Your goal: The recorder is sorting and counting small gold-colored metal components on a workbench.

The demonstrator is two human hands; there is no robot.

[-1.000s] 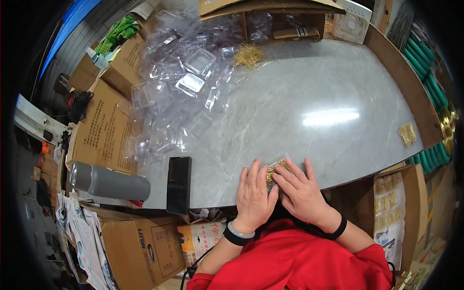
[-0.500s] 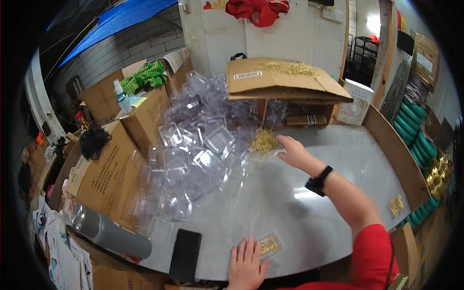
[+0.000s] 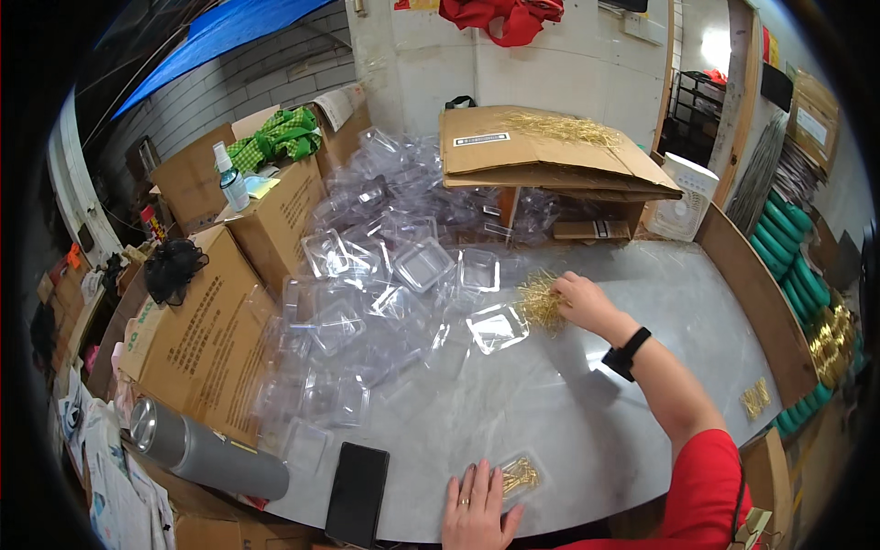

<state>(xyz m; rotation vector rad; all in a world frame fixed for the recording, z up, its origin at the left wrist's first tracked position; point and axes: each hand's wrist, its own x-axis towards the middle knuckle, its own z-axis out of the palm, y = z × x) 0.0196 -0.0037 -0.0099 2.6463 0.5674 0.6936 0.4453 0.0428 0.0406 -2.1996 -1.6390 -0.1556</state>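
Observation:
My right hand (image 3: 588,306) is over the middle of the table, its fingers pinched on the edge of a loose bunch of thin gold wire-like pieces (image 3: 539,301). Just left of the bunch is a clear plastic tray (image 3: 498,328), shiny with reflected light. Near the front edge, my left hand (image 3: 478,515) lies flat with the fingers stretched out, beside a small clear tray (image 3: 536,486). Short gold pieces (image 3: 520,475) lie inside that tray; whether the hand touches its rim I cannot tell.
Many clear trays (image 3: 403,220) are heaped on the table's left and back. A black phone (image 3: 357,493) and a grey bottle (image 3: 206,451) are at front left. More gold pieces lie on a cardboard box (image 3: 559,151) behind and in a small pile (image 3: 755,398) at right.
My right hand has moved nearer and to the right, and the gold bunch has come with it. A shiny tray now shows to its left. My left hand stays beside the filled tray.

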